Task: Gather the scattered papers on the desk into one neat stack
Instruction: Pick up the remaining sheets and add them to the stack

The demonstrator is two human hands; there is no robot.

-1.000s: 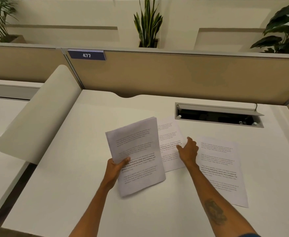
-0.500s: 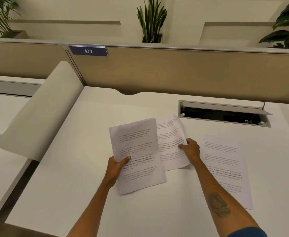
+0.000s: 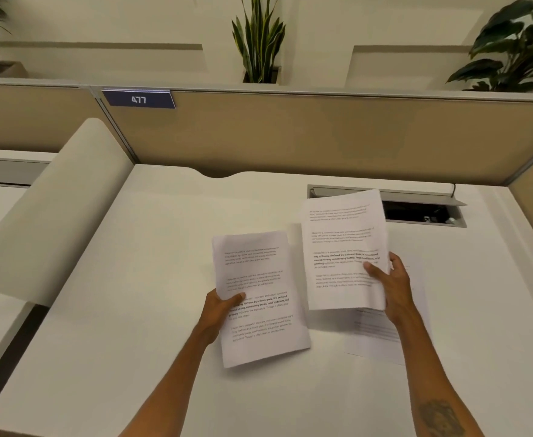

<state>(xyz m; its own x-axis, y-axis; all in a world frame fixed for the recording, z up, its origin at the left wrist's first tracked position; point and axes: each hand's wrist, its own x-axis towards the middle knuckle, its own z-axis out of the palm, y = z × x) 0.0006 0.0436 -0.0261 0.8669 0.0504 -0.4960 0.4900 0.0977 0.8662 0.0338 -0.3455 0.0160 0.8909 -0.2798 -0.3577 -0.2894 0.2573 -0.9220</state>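
Observation:
My left hand grips a bundle of printed white sheets by its left edge, held just above the white desk. My right hand pinches a single printed sheet at its right edge and holds it raised off the desk, to the right of the bundle. One more printed sheet lies flat on the desk under my right hand and forearm, mostly hidden by them and by the raised sheet.
A cable tray with its flap open is sunk into the desk at the back right. Beige partitions wall the desk at the back and right. A curved white divider borders the left side. Plants stand behind the partition.
My right hand has taken hold of the middle sheet and lifted it off the desk, up and to the right. The left hand keeps its bundle.

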